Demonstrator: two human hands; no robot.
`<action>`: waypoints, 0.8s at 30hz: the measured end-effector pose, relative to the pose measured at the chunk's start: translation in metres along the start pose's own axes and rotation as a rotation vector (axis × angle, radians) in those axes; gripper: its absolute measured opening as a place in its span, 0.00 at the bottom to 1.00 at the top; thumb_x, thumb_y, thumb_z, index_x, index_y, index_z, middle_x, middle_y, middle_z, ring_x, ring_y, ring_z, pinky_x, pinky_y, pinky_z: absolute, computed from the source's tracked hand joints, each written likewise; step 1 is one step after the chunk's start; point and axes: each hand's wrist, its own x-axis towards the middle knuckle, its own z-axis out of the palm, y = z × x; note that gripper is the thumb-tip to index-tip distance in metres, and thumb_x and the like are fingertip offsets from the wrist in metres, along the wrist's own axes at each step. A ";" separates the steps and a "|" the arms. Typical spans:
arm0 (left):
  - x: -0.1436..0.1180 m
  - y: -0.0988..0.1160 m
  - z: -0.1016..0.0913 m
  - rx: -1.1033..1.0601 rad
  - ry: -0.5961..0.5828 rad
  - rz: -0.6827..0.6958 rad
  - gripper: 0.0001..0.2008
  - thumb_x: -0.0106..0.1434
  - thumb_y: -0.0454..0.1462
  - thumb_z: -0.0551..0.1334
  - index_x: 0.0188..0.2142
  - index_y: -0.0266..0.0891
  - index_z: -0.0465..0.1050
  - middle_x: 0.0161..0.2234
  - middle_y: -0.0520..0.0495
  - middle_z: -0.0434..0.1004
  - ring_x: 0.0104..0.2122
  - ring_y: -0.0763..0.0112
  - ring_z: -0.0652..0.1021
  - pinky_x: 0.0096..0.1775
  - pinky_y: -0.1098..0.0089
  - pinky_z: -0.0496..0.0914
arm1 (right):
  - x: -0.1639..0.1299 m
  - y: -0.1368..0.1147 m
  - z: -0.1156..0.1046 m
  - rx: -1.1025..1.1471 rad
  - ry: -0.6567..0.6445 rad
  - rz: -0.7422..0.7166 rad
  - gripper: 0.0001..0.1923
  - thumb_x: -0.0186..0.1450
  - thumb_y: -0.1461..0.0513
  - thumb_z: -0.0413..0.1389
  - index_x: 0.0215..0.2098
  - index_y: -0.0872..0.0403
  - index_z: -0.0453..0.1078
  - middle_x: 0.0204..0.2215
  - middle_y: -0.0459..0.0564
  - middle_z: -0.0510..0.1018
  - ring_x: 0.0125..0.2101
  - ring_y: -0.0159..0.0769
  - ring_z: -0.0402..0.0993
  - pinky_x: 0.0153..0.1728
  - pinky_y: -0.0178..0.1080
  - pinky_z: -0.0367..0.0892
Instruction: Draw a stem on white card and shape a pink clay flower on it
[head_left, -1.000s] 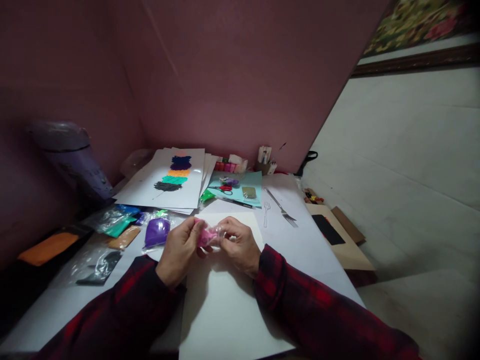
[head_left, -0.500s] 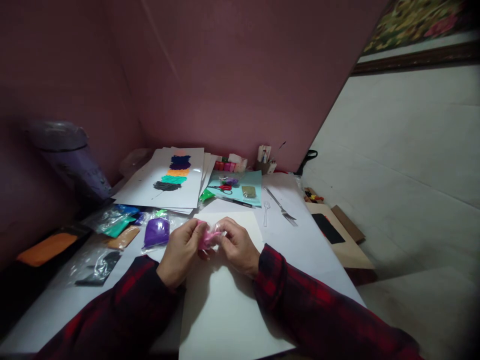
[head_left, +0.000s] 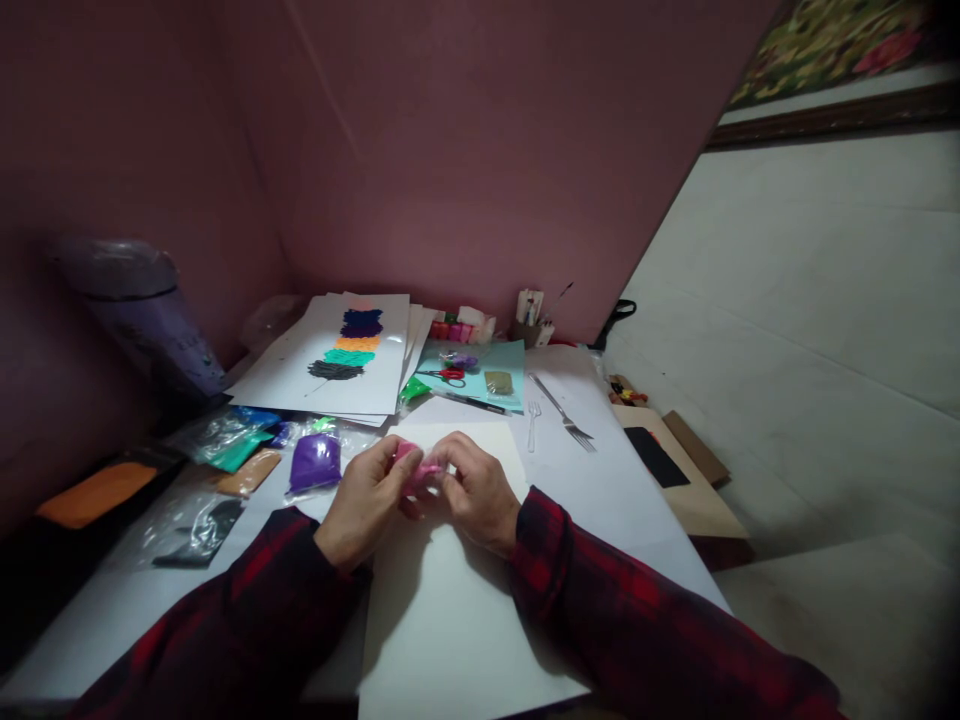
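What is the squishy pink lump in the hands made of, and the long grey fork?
The pink lump, pinched by the left hand and right hand, looks like soft matte modelling clay in clear shiny plastic wrap. The grey fork looks like metal: thin, pale, faintly gleaming.

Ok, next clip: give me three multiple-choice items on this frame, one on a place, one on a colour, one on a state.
1. Where does the metal fork lie?
A. right of the hands
B. on the orange sheet
C. under the purple packet

2. What colour is the lump between the hands?
A. green
B. pink
C. black

3. How is the lump held?
A. lying untouched
B. in one hand only
C. pinched by left hand and right hand

Answers: 1 A, it lies on the white table right of them. 2 B, pink shows between the fingers. 3 C, both hands' fingers close on it.
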 end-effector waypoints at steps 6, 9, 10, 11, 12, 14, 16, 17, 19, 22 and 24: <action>-0.001 0.004 0.000 -0.117 -0.055 -0.075 0.15 0.53 0.46 0.66 0.29 0.38 0.65 0.22 0.52 0.73 0.21 0.67 0.76 0.22 0.67 0.73 | 0.003 0.004 0.000 0.141 -0.025 0.044 0.04 0.60 0.68 0.51 0.29 0.54 0.65 0.31 0.48 0.70 0.32 0.35 0.67 0.35 0.38 0.63; 0.000 0.007 0.000 -0.176 -0.059 -0.107 0.16 0.51 0.46 0.67 0.30 0.37 0.66 0.21 0.52 0.73 0.21 0.66 0.77 0.22 0.68 0.73 | 0.006 0.005 -0.001 0.340 -0.059 0.161 0.03 0.60 0.64 0.54 0.28 0.54 0.66 0.29 0.47 0.70 0.30 0.33 0.66 0.33 0.37 0.63; 0.000 0.008 0.000 -0.183 -0.058 -0.114 0.17 0.51 0.46 0.68 0.30 0.37 0.66 0.20 0.52 0.73 0.21 0.66 0.77 0.22 0.68 0.73 | 0.007 0.006 -0.001 0.411 -0.079 0.203 0.04 0.60 0.63 0.55 0.28 0.54 0.66 0.29 0.46 0.70 0.30 0.33 0.66 0.32 0.36 0.63; 0.000 0.008 -0.001 -0.185 -0.056 -0.118 0.17 0.51 0.46 0.68 0.30 0.37 0.66 0.20 0.52 0.73 0.21 0.67 0.77 0.22 0.68 0.73 | 0.008 0.006 -0.002 0.481 -0.102 0.242 0.06 0.60 0.61 0.57 0.28 0.55 0.66 0.28 0.46 0.70 0.29 0.32 0.66 0.31 0.36 0.62; 0.001 0.008 -0.001 -0.184 -0.050 -0.119 0.17 0.51 0.46 0.68 0.29 0.37 0.66 0.20 0.52 0.73 0.21 0.67 0.77 0.22 0.69 0.73 | 0.008 0.006 -0.002 0.547 -0.122 0.275 0.08 0.60 0.59 0.58 0.29 0.55 0.67 0.28 0.46 0.70 0.28 0.32 0.66 0.30 0.36 0.62; 0.001 0.008 -0.002 -0.180 -0.027 -0.120 0.18 0.51 0.47 0.68 0.30 0.36 0.67 0.21 0.52 0.74 0.20 0.67 0.77 0.22 0.69 0.73 | 0.008 0.007 -0.004 0.662 -0.147 0.322 0.13 0.59 0.54 0.60 0.30 0.56 0.68 0.27 0.45 0.70 0.26 0.30 0.64 0.29 0.35 0.60; 0.000 0.007 -0.003 -0.175 0.002 -0.124 0.18 0.52 0.47 0.68 0.30 0.37 0.67 0.21 0.52 0.74 0.20 0.68 0.77 0.22 0.70 0.72 | 0.008 0.007 -0.004 0.749 -0.145 0.349 0.16 0.59 0.51 0.61 0.31 0.56 0.69 0.26 0.45 0.69 0.25 0.28 0.62 0.28 0.34 0.58; 0.000 0.007 -0.003 -0.174 0.011 -0.128 0.18 0.52 0.47 0.68 0.30 0.37 0.67 0.21 0.52 0.74 0.20 0.68 0.77 0.22 0.70 0.72 | 0.008 0.007 -0.005 0.779 -0.140 0.357 0.17 0.58 0.50 0.62 0.31 0.56 0.69 0.26 0.44 0.69 0.24 0.28 0.61 0.28 0.34 0.57; -0.001 0.007 -0.003 -0.179 0.013 -0.134 0.18 0.52 0.48 0.68 0.30 0.37 0.66 0.21 0.52 0.74 0.20 0.69 0.77 0.22 0.71 0.72 | 0.007 0.006 -0.005 0.814 -0.127 0.379 0.18 0.57 0.50 0.63 0.31 0.56 0.70 0.25 0.44 0.69 0.24 0.28 0.61 0.28 0.34 0.57; -0.001 0.009 -0.003 -0.200 -0.024 -0.159 0.19 0.53 0.48 0.68 0.33 0.37 0.67 0.23 0.52 0.75 0.20 0.70 0.76 0.23 0.71 0.71 | 0.008 0.005 -0.004 0.799 -0.095 0.390 0.17 0.57 0.51 0.64 0.30 0.56 0.70 0.25 0.45 0.70 0.25 0.28 0.62 0.27 0.34 0.58; -0.001 0.011 -0.003 -0.211 -0.042 -0.180 0.19 0.53 0.47 0.69 0.34 0.37 0.67 0.25 0.50 0.76 0.22 0.71 0.77 0.25 0.71 0.71 | 0.008 0.005 -0.004 0.747 -0.082 0.383 0.16 0.57 0.51 0.63 0.30 0.56 0.70 0.26 0.45 0.71 0.25 0.29 0.63 0.27 0.33 0.60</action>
